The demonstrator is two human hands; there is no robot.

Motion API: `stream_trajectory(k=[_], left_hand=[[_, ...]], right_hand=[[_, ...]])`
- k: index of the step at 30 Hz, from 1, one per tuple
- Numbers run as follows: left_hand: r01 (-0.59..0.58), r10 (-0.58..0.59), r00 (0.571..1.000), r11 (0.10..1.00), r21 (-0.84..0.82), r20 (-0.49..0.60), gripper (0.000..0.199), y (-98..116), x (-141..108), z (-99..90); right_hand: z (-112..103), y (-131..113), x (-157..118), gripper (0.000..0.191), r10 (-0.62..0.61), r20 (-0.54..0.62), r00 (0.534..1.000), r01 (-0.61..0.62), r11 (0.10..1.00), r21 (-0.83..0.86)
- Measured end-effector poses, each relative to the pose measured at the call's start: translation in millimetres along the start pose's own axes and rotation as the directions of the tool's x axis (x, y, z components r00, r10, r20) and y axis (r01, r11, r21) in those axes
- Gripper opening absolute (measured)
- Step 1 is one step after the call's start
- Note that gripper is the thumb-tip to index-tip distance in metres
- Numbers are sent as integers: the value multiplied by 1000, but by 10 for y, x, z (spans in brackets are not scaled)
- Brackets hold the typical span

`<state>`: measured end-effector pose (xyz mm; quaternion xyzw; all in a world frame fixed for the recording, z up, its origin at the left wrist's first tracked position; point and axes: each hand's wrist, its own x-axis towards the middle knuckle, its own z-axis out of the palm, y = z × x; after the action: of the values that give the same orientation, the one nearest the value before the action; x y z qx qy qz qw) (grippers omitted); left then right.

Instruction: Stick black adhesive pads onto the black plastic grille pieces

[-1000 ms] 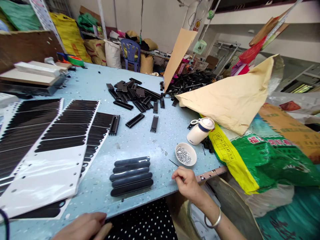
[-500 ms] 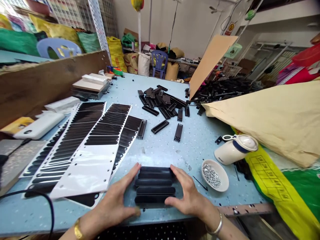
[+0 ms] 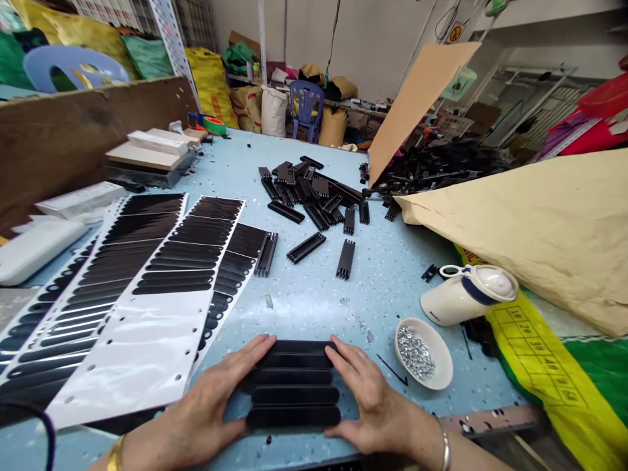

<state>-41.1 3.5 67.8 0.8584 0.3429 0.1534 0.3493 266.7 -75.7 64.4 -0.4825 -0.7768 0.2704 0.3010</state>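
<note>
Several black plastic bars (image 3: 294,396) with rounded ends lie side by side in a row near the table's front edge. My left hand (image 3: 210,399) holds the row's left end, its fingertips at the far bar and its thumb at the nearest one. At the right end my right hand (image 3: 370,399) grips the row in the same way, fingers at the far corner and thumb at the near corner. Left of my hands lie white sheets (image 3: 132,353) carrying rows of black rounded stickers. A loose pile of black slotted parts (image 3: 307,190) sits farther back.
To the right stand a white bowl (image 3: 446,366) of small metal pieces and a cream cup (image 3: 449,301) lying tilted. Brown paper (image 3: 540,222) and a yellow-green sack (image 3: 544,366) cover the right side. A wooden board (image 3: 88,124) edges the left, near stacked boxes (image 3: 157,150).
Both hands have closed in on the ends of the black bars, and my left thumb now touches the near bar. The bars sit slightly lower in view; the camera has shifted.
</note>
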Motion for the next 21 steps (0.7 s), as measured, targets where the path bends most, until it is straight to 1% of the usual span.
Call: stream_trajectory(k=[2, 4, 5, 7, 8, 9, 10, 11, 12, 13, 14, 15, 16, 18, 19, 20, 21], left_hand=[[-1, 1, 1000, 1000, 3, -12, 93, -5, 31, -17], [28, -28, 1000, 999, -21, -3, 93, 19, 31, -46], [63, -63, 998, 997, -46, 5, 96, 38, 17, -69], [175, -174, 985, 975, -136, 20, 102, 80, -30, -123], [238, -238, 971, 949, -208, 25, 104, 99, -58, -145], [300, -303, 952, 907, -296, 38, 101, 116, -83, -160], [359, -365, 929, 847, -392, 61, 95, 130, -100, -162], [412, -421, 902, 773, -483, 95, 84, 141, -108, -152], [463, -470, 871, 690, -556, 143, 72, 147, -103, -128], [518, -510, 835, 605, -605, 207, 61, 149, -85, -94], [578, -536, 794, 520, -629, 286, 56, 144, -57, -53], [634, -553, 749, 438, -637, 366, 56, 132, -21, -9], [680, -563, 705, 363, -637, 431, 58, 113, 18, 34], [743, -571, 625, 225, -630, 533, 61, 56, 93, 102], [755, -572, 597, 166, -634, 562, 61, 24, 122, 124], [757, -574, 582, 121, -643, 577, 61, -6, 142, 138], [751, -569, 577, 89, -654, 586, 60, -30, 154, 143]], right_hand=[[35, 9, -11, 101, 18, -21, 1000, -18, 1000, 24], [44, 2, -46, 102, 78, -21, 997, -76, 994, 75], [32, -6, -65, 102, 121, -17, 993, -118, 987, 113], [-27, -26, -83, 103, 228, -3, 974, -222, 951, 217], [-70, -38, -70, 101, 298, 19, 954, -290, 912, 289], [-118, -49, -39, 96, 371, 61, 927, -365, 850, 379], [-166, -57, 12, 84, 433, 138, 891, -443, 760, 476], [-209, -62, 81, 67, 471, 245, 848, -519, 642, 564], [-243, -62, 164, 49, 477, 368, 798, -592, 508, 625], [-265, -54, 254, 35, 454, 488, 746, -657, 377, 653], [-274, -39, 345, 30, 417, 586, 695, -709, 266, 653], [-273, -16, 431, 32, 386, 658, 646, -753, 182, 632], [-264, 13, 510, 38, 366, 713, 597, -791, 123, 599], [-235, 81, 638, 52, 351, 790, 502, -853, 54, 518], [-220, 116, 687, 59, 347, 820, 455, -879, 29, 475], [-207, 149, 725, 65, 343, 846, 408, -902, 7, 432], [-194, 178, 753, 69, 344, 864, 367, -918, -13, 395]])
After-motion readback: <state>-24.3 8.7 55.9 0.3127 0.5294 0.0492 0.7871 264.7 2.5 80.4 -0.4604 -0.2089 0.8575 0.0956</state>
